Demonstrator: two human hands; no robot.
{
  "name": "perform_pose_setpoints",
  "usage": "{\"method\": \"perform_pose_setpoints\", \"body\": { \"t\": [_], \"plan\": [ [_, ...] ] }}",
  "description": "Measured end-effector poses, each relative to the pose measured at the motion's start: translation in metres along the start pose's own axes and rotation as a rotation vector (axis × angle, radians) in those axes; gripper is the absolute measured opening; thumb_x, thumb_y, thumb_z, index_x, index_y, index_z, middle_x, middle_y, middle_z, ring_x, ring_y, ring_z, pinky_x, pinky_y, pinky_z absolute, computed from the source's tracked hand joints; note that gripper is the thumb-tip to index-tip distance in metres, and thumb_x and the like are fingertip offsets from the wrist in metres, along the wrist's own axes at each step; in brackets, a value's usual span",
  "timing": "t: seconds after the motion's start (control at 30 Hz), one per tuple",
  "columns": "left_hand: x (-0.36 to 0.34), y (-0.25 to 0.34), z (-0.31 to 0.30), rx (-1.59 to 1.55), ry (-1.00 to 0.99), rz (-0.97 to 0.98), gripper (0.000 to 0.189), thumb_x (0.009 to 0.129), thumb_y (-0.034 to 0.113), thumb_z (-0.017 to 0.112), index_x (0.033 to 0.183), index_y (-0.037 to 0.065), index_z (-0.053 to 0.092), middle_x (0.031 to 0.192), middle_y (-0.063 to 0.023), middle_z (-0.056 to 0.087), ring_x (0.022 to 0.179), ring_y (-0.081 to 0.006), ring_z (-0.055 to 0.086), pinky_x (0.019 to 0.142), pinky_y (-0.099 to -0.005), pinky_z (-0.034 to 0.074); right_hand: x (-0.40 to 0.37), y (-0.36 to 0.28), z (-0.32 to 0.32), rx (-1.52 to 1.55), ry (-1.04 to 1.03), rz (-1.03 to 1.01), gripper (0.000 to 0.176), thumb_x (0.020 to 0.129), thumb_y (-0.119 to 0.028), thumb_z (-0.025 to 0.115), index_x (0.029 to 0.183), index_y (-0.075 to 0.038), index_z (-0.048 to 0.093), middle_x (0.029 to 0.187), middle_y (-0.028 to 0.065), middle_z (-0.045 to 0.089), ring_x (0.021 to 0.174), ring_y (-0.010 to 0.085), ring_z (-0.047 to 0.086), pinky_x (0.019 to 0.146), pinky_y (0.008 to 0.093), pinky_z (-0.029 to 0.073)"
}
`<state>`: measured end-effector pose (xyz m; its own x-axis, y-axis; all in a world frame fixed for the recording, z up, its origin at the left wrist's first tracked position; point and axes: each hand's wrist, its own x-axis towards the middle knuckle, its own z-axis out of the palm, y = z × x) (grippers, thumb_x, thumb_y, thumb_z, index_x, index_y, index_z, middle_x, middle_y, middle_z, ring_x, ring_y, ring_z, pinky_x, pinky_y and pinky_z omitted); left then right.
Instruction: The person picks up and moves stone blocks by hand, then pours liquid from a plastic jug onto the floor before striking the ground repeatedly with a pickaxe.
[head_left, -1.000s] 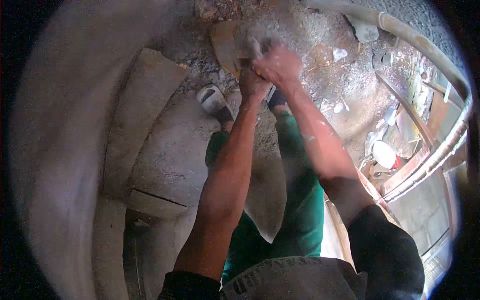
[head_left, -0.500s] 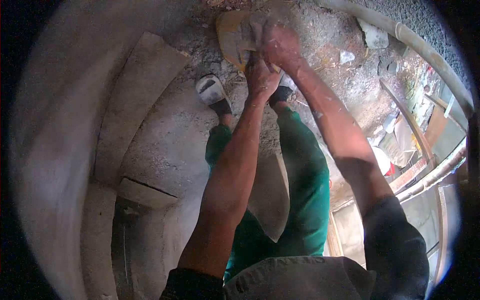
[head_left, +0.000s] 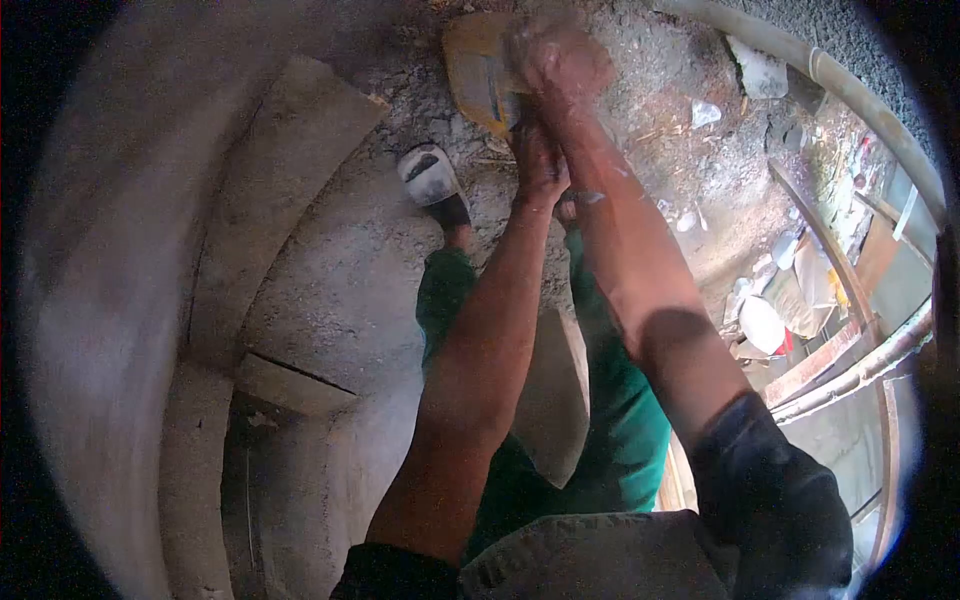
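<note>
A yellow container (head_left: 472,75) with an open top and grey smears inside sits on the rough ground at the top of the view. My left hand (head_left: 541,160) is at its near right edge, fingers closed on the rim and partly lost in shadow. Over the container's right side is my right hand (head_left: 568,68), smeared by motion. Whether it holds anything does not show. Both forearms carry pale splashes.
My sandalled foot (head_left: 430,178) stands on the dusty floor left of my hands. A slab (head_left: 290,150) leans along the left wall. At right lie a curved pipe (head_left: 770,45), a wooden strip (head_left: 825,240) and litter with a white round thing (head_left: 762,325).
My right hand has shifted slightly right and is more blurred; its forearm has swung inward. The left hand has moved a little right and down. The container appears slightly further right.
</note>
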<state>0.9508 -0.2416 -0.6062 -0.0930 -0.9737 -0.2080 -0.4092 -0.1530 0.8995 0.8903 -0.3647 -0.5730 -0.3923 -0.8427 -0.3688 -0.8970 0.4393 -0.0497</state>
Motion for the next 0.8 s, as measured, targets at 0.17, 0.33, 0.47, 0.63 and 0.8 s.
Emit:
{"method": "perform_pose_setpoints", "body": {
  "t": [0.17, 0.33, 0.47, 0.63, 0.8],
  "plan": [
    [0.012, 0.008, -0.011, -0.072, -0.086, -0.161, 0.054, 0.08, 0.021, 0.073, 0.12, -0.008, 0.051, 0.112, -0.0317, 0.061, 0.11, -0.0508, 0.056, 0.094, -0.0542, 0.043, 0.021, -0.015, -0.037, -0.073, -0.222, 0.033, 0.043, 0.09, -0.042, 0.061, 0.119, -0.011, 0.065, 0.078, 0.0155, 0.07, 0.069, 0.0361, 0.068, 0.059, 0.0489, 0.051],
    [0.017, 0.015, -0.008, 0.042, -0.12, -0.289, 0.05, 0.08, 0.012, 0.068, 0.12, -0.011, 0.047, 0.111, -0.0342, 0.059, 0.106, -0.0529, 0.055, 0.095, -0.0545, 0.042, 0.026, 0.001, -0.022, -0.081, -0.08, -0.212, 0.04, 0.091, -0.04, 0.059, 0.117, -0.011, 0.066, 0.064, 0.0151, 0.065, 0.056, 0.0379, 0.06, 0.051, 0.05, 0.046],
    [0.018, 0.022, -0.02, -0.004, -0.071, -0.287, 0.045, 0.087, 0.015, 0.066, 0.121, -0.008, 0.048, 0.115, -0.0318, 0.058, 0.109, -0.0515, 0.055, 0.096, -0.0555, 0.041, 0.032, 0.005, -0.029, -0.051, -0.076, -0.38, 0.037, 0.091, -0.037, 0.057, 0.115, -0.01, 0.066, 0.069, 0.0164, 0.066, 0.06, 0.0389, 0.06, 0.054, 0.05, 0.047],
    [0.015, 0.015, -0.036, 0.05, -0.063, -0.284, 0.043, 0.092, 0.019, 0.063, 0.125, -0.004, 0.048, 0.115, -0.0312, 0.058, 0.108, -0.0516, 0.055, 0.095, -0.0552, 0.042, 0.051, 0.02, -0.024, 0.08, 0.253, -1.079, 0.041, 0.092, -0.038, 0.058, 0.119, -0.008, 0.065, 0.094, 0.0175, 0.07, 0.076, 0.039, 0.066, 0.062, 0.0507, 0.051],
    [0.021, 0.021, -0.048, -0.045, -0.147, -0.348, 0.046, 0.093, 0.023, 0.063, 0.129, -0.001, 0.048, 0.12, -0.03, 0.058, 0.112, -0.0513, 0.055, 0.096, -0.054, 0.043, 0.064, 0.056, -0.031, -0.006, 0.082, -0.906, 0.047, 0.091, -0.041, 0.062, 0.122, -0.006, 0.063, 0.11, 0.0214, 0.068, 0.094, 0.041, 0.067, 0.077, 0.0505, 0.054]
  ]
}}
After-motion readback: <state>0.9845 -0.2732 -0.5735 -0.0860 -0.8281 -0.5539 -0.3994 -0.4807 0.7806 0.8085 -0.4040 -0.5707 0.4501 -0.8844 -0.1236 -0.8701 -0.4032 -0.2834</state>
